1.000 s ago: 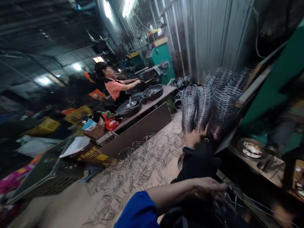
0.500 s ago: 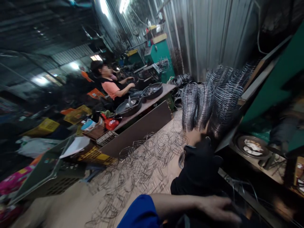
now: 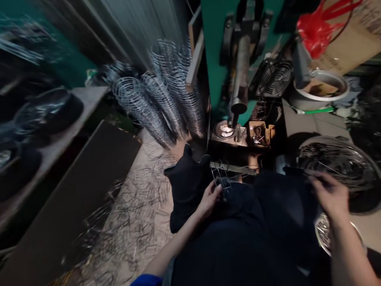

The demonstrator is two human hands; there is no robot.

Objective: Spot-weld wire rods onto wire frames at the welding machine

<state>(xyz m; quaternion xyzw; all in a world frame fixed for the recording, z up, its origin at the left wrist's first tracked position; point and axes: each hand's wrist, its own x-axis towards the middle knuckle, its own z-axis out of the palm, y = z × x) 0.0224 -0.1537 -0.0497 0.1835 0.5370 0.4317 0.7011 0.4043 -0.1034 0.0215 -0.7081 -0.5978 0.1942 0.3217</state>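
My left hand (image 3: 210, 197) is closed on a small bent wire frame (image 3: 220, 176) above the dark cloth over my lap. At the right, my right hand (image 3: 330, 194) has its fingers bent together at the edge of the dark cloth (image 3: 285, 198); what they hold, if anything, is too blurred to make out. Beyond that hand lies a large round pan (image 3: 336, 159) of wire pieces. Below its wrist a bowl (image 3: 323, 232) of small metal parts is partly hidden by the forearm.
A green machine (image 3: 216, 79) with a metal cylinder (image 3: 240, 89) stands ahead. Stacks of wire rings (image 3: 145, 109) lean at the left. Loose wires (image 3: 131, 222) litter the floor beside a brown board (image 3: 74, 190). A grey pot (image 3: 312, 99) sits at the right.
The view has swung right, bringing the pan and pot into sight. My left hand, earlier spread low over my lap, now grips the wire frame. My right hand has come into view.
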